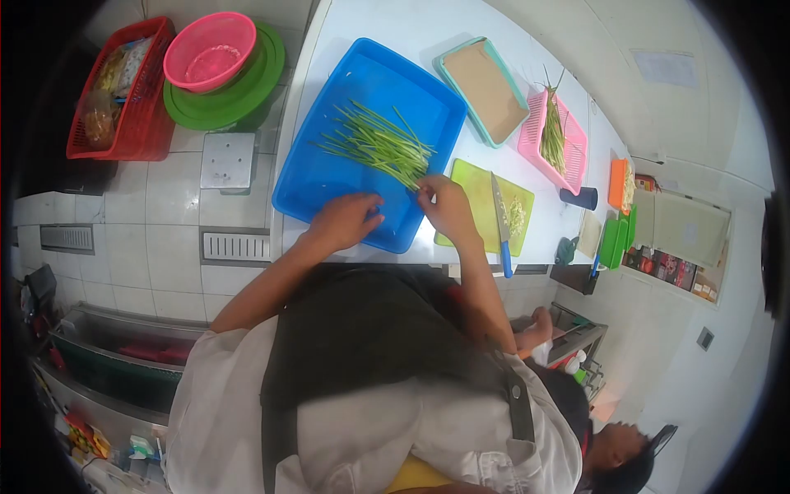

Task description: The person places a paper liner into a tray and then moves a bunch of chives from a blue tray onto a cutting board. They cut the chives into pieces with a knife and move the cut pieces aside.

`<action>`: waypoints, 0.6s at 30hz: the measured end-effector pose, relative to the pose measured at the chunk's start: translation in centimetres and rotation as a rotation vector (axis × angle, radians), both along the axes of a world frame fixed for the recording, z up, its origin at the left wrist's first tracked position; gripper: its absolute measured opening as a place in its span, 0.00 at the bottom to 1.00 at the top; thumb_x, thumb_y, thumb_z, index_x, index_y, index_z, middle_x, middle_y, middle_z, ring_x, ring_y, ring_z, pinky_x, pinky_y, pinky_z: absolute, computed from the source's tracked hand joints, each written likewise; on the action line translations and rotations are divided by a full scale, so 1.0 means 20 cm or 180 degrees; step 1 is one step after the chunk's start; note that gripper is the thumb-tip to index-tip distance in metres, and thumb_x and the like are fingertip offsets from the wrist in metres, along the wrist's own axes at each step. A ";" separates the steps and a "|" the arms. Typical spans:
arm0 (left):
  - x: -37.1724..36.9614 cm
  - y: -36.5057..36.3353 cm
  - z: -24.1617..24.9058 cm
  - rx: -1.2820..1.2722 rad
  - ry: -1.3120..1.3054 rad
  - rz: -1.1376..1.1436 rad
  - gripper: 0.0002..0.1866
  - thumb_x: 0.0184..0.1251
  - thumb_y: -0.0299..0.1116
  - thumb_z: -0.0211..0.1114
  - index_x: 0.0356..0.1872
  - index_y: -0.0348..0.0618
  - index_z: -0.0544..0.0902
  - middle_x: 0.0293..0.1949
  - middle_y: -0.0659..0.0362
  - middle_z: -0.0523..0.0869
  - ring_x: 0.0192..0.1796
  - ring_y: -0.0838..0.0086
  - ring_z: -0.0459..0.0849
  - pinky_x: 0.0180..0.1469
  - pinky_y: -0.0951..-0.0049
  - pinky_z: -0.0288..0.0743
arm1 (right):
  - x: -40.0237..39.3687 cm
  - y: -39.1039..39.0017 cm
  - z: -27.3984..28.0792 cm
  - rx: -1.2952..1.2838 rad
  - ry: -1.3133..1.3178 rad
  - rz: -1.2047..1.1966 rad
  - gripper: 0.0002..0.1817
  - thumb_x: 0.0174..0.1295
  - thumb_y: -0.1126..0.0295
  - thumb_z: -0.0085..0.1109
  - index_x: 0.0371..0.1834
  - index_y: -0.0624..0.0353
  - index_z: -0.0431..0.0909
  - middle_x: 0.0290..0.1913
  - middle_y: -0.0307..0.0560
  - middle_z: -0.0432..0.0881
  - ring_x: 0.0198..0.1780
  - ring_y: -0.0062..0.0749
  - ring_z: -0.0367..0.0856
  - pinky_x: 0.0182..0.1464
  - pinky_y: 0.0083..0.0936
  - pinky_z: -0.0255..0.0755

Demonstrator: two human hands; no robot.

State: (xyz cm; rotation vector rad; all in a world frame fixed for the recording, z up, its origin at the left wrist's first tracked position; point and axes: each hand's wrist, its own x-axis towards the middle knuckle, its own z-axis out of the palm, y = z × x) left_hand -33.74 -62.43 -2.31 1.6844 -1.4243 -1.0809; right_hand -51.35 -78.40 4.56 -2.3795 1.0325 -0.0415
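Observation:
A bundle of thin green stalks, which look like garlic chives, lies in a shallow blue tray. My right hand is at the tray's right side, its fingers pinched on the lower ends of the stalks. Over the tray's near left edge is my left hand, thumb and fingers apart, with nothing visible in it. Right of the tray, a green cutting board carries pale chopped pieces and a knife with a blue handle.
Behind the board are a teal tray and a pink basket of long stalks. A dark cup stands further right. Off the table's left side are a pink bowl and a red basket. Another person is at lower right.

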 end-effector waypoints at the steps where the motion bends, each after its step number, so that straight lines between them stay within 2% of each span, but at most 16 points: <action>1: 0.00 -0.01 0.00 0.0070 0.0005 -0.0017 0.18 0.73 0.41 0.66 0.56 0.43 0.84 0.46 0.51 0.91 0.51 0.52 0.88 0.54 0.54 0.81 | -0.02 0.00 0.02 0.0067 -0.0053 -0.0069 0.11 0.60 0.72 0.65 0.45 0.62 0.88 0.37 0.53 0.88 0.38 0.47 0.87 0.43 0.35 0.81; 4: 0.00 -0.03 0.02 0.0274 0.0087 -0.0030 0.18 0.73 0.42 0.66 0.57 0.43 0.85 0.47 0.51 0.91 0.50 0.51 0.89 0.53 0.54 0.81 | -0.08 -0.02 0.06 0.0642 -0.0177 -0.0351 0.11 0.65 0.76 0.64 0.48 0.67 0.86 0.38 0.51 0.89 0.38 0.37 0.88 0.43 0.30 0.81; 6: -0.01 -0.04 0.04 0.0398 0.0230 0.0021 0.19 0.73 0.43 0.67 0.57 0.43 0.85 0.49 0.50 0.91 0.50 0.52 0.89 0.53 0.55 0.81 | -0.14 -0.04 0.02 0.1388 -0.0629 -0.0503 0.11 0.68 0.78 0.63 0.51 0.69 0.85 0.38 0.49 0.89 0.39 0.30 0.87 0.43 0.26 0.80; 7: -0.02 -0.06 0.04 0.0283 0.0321 0.0142 0.19 0.73 0.41 0.68 0.58 0.41 0.85 0.47 0.50 0.92 0.49 0.55 0.90 0.53 0.58 0.82 | -0.15 -0.05 0.00 0.1766 -0.0866 -0.0559 0.11 0.69 0.79 0.62 0.52 0.70 0.85 0.39 0.47 0.89 0.39 0.26 0.87 0.43 0.24 0.79; 9: -0.05 -0.08 0.03 0.0065 0.0483 0.0367 0.21 0.74 0.38 0.70 0.61 0.37 0.84 0.43 0.51 0.93 0.47 0.63 0.91 0.52 0.64 0.82 | -0.17 -0.06 -0.04 0.2159 -0.1250 -0.0504 0.12 0.71 0.80 0.62 0.56 0.70 0.82 0.40 0.46 0.89 0.40 0.24 0.86 0.44 0.22 0.79; 12: -0.16 -0.13 0.04 -0.0234 0.1688 0.0928 0.18 0.75 0.35 0.70 0.58 0.32 0.84 0.41 0.55 0.92 0.44 0.71 0.90 0.51 0.70 0.81 | -0.18 -0.07 -0.07 0.2610 -0.1638 -0.0392 0.14 0.72 0.79 0.63 0.59 0.69 0.78 0.41 0.46 0.89 0.41 0.23 0.85 0.45 0.21 0.79; 15: -0.24 -0.18 0.05 -0.0494 0.2169 0.1238 0.14 0.76 0.31 0.70 0.55 0.32 0.85 0.41 0.59 0.90 0.42 0.77 0.87 0.50 0.76 0.80 | -0.20 -0.07 -0.08 0.2905 -0.1846 -0.0409 0.15 0.71 0.79 0.64 0.59 0.68 0.76 0.41 0.47 0.89 0.41 0.23 0.85 0.45 0.21 0.78; 18: -0.31 -0.20 0.11 -0.0505 0.2357 0.1464 0.13 0.75 0.30 0.71 0.53 0.33 0.85 0.41 0.58 0.91 0.42 0.77 0.88 0.48 0.77 0.79 | -0.23 -0.06 -0.11 0.3067 -0.2066 -0.0437 0.14 0.71 0.80 0.64 0.57 0.68 0.76 0.41 0.45 0.88 0.42 0.22 0.85 0.46 0.20 0.78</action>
